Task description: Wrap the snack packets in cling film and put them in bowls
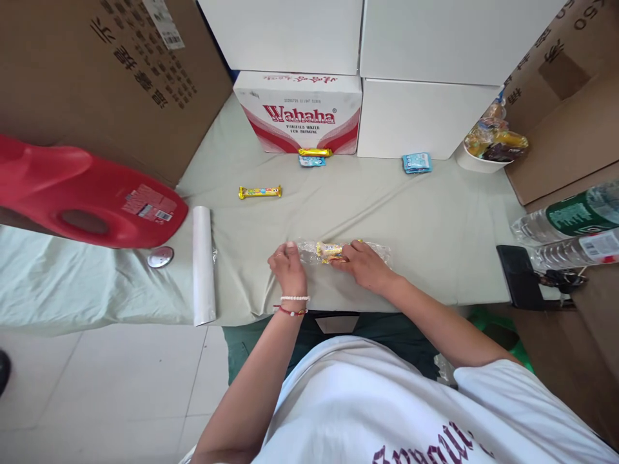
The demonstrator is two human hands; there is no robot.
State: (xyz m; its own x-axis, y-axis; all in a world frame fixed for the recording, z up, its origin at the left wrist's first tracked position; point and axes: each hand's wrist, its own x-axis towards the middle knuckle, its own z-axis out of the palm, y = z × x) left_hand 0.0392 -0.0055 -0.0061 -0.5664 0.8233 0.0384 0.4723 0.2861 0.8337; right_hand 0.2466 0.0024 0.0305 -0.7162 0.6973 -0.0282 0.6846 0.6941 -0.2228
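On the cloth-covered table (416,232), a small yellow-wrapped snack stick (329,252) lies on crinkled clear plastic film (382,251). My right hand (366,265) covers the stick's right part, its fingers closed on it. At the film's left end, my left hand (288,265) has its thumb and fingers pressed together on the film edge. Part of the film and stick is hidden under my right fingers. Farther back lies a similar yellow snack stick (260,192), apart from both hands.
A white roll (203,264) and a red jug (97,193) are at left. White boxes (300,116) line the back, with a gold packet (315,153) and blue packets (416,163) before them. Right: a snack tub (483,160), bottles (575,216) and a black phone (517,277).
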